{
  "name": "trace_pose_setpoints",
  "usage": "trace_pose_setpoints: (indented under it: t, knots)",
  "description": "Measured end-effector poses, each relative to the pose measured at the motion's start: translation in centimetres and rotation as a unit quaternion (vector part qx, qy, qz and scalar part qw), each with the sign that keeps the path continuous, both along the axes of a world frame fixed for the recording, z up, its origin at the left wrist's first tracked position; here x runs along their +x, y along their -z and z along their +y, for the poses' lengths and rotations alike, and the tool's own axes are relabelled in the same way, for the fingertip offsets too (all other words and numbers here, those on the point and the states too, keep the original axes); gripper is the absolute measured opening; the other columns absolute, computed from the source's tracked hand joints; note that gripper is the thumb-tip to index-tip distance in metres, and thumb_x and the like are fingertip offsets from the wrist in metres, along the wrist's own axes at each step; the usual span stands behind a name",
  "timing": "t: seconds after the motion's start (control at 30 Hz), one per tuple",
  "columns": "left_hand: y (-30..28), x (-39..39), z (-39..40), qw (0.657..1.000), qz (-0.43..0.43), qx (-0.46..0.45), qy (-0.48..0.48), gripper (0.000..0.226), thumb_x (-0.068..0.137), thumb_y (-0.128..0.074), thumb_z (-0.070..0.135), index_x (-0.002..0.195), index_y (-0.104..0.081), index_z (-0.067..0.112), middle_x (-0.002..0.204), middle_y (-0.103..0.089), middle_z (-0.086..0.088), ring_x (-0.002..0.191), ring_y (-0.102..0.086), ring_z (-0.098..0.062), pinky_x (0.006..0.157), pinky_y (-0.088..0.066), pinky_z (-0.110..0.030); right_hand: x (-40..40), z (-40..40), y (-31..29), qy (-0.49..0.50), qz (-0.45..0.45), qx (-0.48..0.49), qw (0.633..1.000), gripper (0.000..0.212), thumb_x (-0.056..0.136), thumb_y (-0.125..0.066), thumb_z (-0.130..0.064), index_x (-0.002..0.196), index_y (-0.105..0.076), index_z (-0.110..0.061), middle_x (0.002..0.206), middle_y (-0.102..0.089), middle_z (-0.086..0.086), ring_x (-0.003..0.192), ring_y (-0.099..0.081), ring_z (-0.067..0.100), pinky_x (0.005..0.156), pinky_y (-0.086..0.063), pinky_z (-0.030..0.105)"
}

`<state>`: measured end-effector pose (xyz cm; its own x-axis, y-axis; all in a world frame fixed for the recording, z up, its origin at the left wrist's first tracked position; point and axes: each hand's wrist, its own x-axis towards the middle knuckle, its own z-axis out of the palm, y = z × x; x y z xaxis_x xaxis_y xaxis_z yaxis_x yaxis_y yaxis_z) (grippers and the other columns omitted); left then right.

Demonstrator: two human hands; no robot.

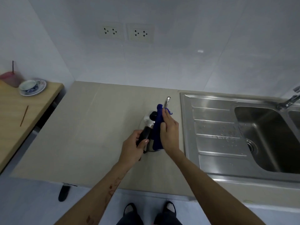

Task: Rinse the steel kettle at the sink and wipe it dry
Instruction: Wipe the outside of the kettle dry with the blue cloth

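Note:
The steel kettle (148,121) stands on the beige counter (90,130), left of the sink, its spout pointing away from me. My left hand (134,147) grips its black handle. My right hand (169,129) presses a dark blue cloth (157,127) flat against the kettle's right side. The cloth covers most of the body and part of the lid. The black lid knob shows just left of the cloth.
A steel sink (267,137) with a wet draining board (215,135) and a tap (290,99) lies to the right. At the left, a wooden table (17,120) holds a cup on a saucer (31,87), a pink container and a stick. Wall sockets (126,32) sit above.

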<state>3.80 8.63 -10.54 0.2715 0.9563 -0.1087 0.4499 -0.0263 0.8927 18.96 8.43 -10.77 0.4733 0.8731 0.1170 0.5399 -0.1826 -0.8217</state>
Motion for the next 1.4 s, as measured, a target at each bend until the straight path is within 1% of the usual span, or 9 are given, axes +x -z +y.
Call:
trace_pose_setpoints:
  t: [0.13, 0.27, 0.4, 0.57, 0.67, 0.8, 0.93, 1.13, 1.4]
  knots:
    - [-0.3, 0.7, -1.4, 1.000, -0.022, -0.006, -0.015, 0.028, 0.092, -0.064, 0.020, 0.119, -0.058, 0.020, 0.099, -0.067, 0.010, 0.082, -0.063, 0.003, 0.065, -0.046, -0.004, -1.1, -3.1, 1.4, -0.058, -0.056, 0.034, 0.996, 0.059, 0.095, -0.033, -0.032, 0.152, -0.033, -0.020, 0.154, -0.042, 0.001, 0.120, -0.042, 0.019, 0.105, -0.028, 0.022]
    - [-1.0, 1.0, -1.5, 1.000, 0.007, -0.027, 0.001, 0.021, 0.091, -0.065, 0.023, 0.110, -0.058, 0.020, 0.093, -0.063, 0.014, 0.082, -0.060, 0.000, 0.063, -0.042, -0.001, 0.7, -1.2, 1.2, 0.017, 0.071, 0.024, 0.997, 0.043, 0.083, -0.034, -0.022, 0.119, -0.057, -0.016, 0.095, -0.064, 0.007, 0.074, -0.054, 0.023, 0.074, -0.050, 0.048]
    - [-2.8, 0.8, 2.1, 0.994, 0.098, 0.038, -0.002, 0.016, 0.097, -0.054, 0.027, 0.100, -0.065, 0.017, 0.092, -0.067, -0.001, 0.085, -0.061, -0.019, 0.062, -0.038, -0.003, 0.5, -2.4, -0.1, 0.000, 0.032, 0.046, 0.998, 0.048, 0.086, -0.044, -0.010, 0.133, -0.051, -0.016, 0.128, -0.058, 0.004, 0.104, -0.055, 0.025, 0.093, -0.049, 0.040]
    - [-4.6, 1.7, 8.4, 0.957, 0.142, 0.064, 0.244, 0.056, 0.096, -0.057, 0.021, 0.148, -0.037, 0.021, 0.155, -0.032, 0.004, 0.146, -0.019, -0.012, 0.113, -0.013, -0.022, -0.6, -3.8, 0.2, -0.006, 0.067, 0.088, 0.994, 0.049, 0.094, -0.051, -0.003, 0.140, -0.047, -0.019, 0.141, -0.048, -0.002, 0.120, -0.045, 0.005, 0.104, -0.036, 0.017]
    - [-4.3, 2.0, 8.6, 0.960, 0.099, 0.035, 0.258, 0.054, 0.092, -0.062, 0.019, 0.143, -0.044, 0.026, 0.146, -0.039, 0.015, 0.141, -0.027, -0.003, 0.108, -0.018, -0.009, -1.5, -4.0, 2.1, -0.007, 0.058, 0.095, 0.994, 0.051, 0.095, -0.051, -0.009, 0.144, -0.042, -0.021, 0.152, -0.040, 0.005, 0.131, -0.040, 0.013, 0.112, -0.032, 0.022]
    - [-3.9, 1.7, 7.9, 0.972, 0.078, 0.079, 0.209, 0.047, 0.086, -0.071, 0.023, 0.131, -0.058, 0.022, 0.134, -0.056, 0.011, 0.125, -0.049, -0.004, 0.103, -0.030, -0.005, -0.2, -1.7, 1.4, 0.063, 0.146, 0.060, 0.985, 0.036, 0.088, -0.043, -0.011, 0.122, -0.051, -0.019, 0.098, -0.062, 0.007, 0.083, -0.059, 0.026, 0.074, -0.054, 0.050]
    - [-3.1, 1.8, 6.4, 0.969, 0.114, 0.151, 0.156, 0.039, 0.079, -0.078, 0.025, 0.115, -0.066, 0.021, 0.118, -0.064, 0.010, 0.113, -0.056, -0.012, 0.097, -0.038, -0.020, -1.9, -3.5, 2.3, 0.034, 0.074, 0.104, 0.991, 0.042, 0.090, -0.045, -0.015, 0.133, -0.047, -0.018, 0.131, -0.056, 0.007, 0.113, -0.053, 0.018, 0.097, -0.044, 0.030]
    - [-3.0, 1.7, 6.1, 0.972, 0.101, 0.158, 0.144, 0.037, 0.078, -0.078, 0.026, 0.113, -0.067, 0.019, 0.123, -0.065, 0.007, 0.114, -0.057, -0.012, 0.096, -0.037, -0.018, 0.5, -5.7, 5.4, 0.062, 0.174, 0.008, 0.983, 0.023, 0.092, -0.050, -0.008, 0.110, -0.051, -0.023, 0.108, -0.060, 0.004, 0.089, -0.059, 0.017, 0.076, -0.048, 0.030]
    - [-3.0, 1.6, 6.3, 0.977, 0.080, 0.137, 0.145, 0.036, 0.076, -0.080, 0.029, 0.109, -0.067, 0.022, 0.122, -0.065, 0.012, 0.115, -0.058, -0.008, 0.097, -0.038, -0.016, 0.1, -9.7, 9.7, -0.017, -0.056, 0.013, 0.998, 0.024, 0.081, -0.065, -0.006, 0.103, -0.062, -0.014, 0.110, -0.065, 0.006, 0.092, -0.060, 0.026, 0.079, -0.051, 0.032]
